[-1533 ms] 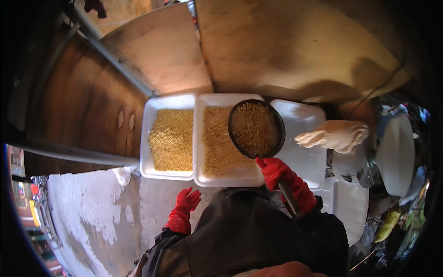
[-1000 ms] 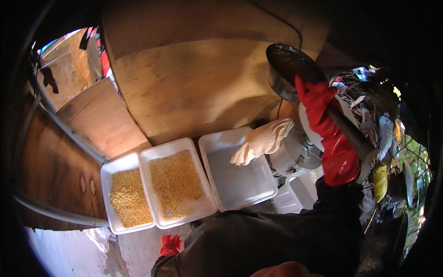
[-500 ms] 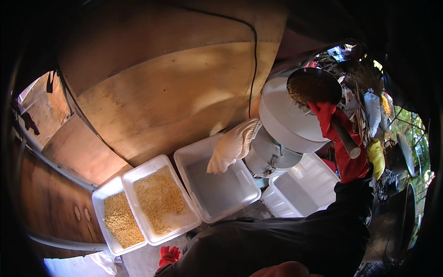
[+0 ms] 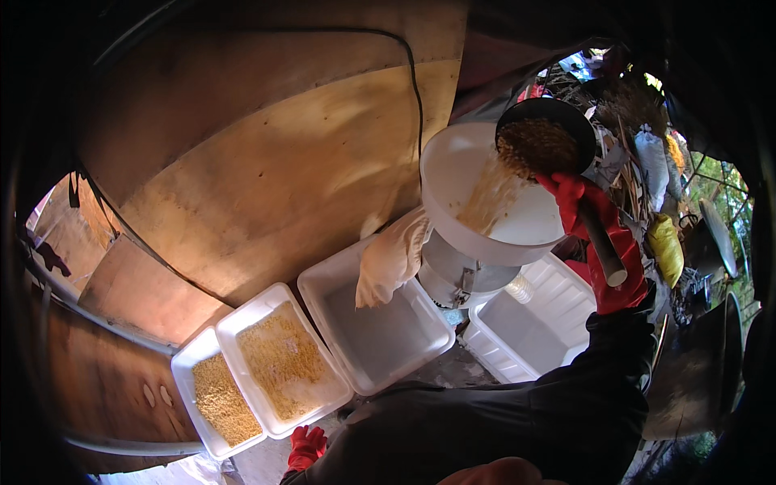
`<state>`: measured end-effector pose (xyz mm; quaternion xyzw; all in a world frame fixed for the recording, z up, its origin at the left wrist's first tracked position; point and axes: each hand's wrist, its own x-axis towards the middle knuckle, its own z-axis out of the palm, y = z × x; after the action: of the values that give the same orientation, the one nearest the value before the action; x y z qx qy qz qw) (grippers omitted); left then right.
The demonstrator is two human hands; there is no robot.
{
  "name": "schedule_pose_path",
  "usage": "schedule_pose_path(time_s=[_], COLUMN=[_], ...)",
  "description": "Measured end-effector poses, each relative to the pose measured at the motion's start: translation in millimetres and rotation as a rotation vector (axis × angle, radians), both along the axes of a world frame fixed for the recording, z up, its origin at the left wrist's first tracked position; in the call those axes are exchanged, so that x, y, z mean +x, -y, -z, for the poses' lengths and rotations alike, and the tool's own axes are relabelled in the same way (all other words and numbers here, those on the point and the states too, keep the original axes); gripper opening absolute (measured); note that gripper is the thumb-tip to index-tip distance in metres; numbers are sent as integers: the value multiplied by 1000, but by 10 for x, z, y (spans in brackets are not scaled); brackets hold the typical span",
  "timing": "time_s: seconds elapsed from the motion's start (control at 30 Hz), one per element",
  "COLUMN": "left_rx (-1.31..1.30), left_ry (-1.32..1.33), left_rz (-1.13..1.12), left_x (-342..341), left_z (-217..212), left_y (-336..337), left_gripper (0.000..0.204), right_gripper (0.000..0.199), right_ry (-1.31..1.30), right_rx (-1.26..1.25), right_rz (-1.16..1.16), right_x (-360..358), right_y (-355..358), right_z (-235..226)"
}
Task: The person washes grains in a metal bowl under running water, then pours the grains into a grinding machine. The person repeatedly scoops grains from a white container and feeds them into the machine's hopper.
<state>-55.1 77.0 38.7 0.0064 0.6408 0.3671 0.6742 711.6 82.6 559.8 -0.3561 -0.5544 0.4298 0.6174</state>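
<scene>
One gloved right hand (image 4: 571, 194), arm (image 4: 618, 343) outstretched toward two o'clock, grips a pan (image 4: 572, 111) by its handle (image 4: 603, 244), tipping grain (image 4: 536, 145) into a white hopper (image 4: 449, 158) before us; the left hand (image 4: 305, 446) hangs loose at seven.

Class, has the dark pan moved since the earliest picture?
Yes: the dark pan has gone rightward, from above the middle tub in the row to above the white bowl.

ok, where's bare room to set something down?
Grey-bottomed tray looks bare between middle grain tray and metal drum, except where the cloth bag overhangs. Ribbed crate too, between metal drum and black sleeve. Crowded: white hopper, with grain falling from the pan in the right hand.
</scene>
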Motion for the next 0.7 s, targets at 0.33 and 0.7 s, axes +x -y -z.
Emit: schedule_pose_path(time_s=[0.33, 0.7], left_rx=[4, 120], left_ry=[-79, -39], left_rz=[-17, 29], left_x=[53, -118], left_z=[-215, 225], left_y=[102, -20], left_gripper=[64, 68], right_gripper=[30, 43], right_ry=[-436, -401], right_rx=[-429, -589], right_rz=[53, 194], right_x=[91, 42], right_y=[71, 138], right_z=[-19, -106])
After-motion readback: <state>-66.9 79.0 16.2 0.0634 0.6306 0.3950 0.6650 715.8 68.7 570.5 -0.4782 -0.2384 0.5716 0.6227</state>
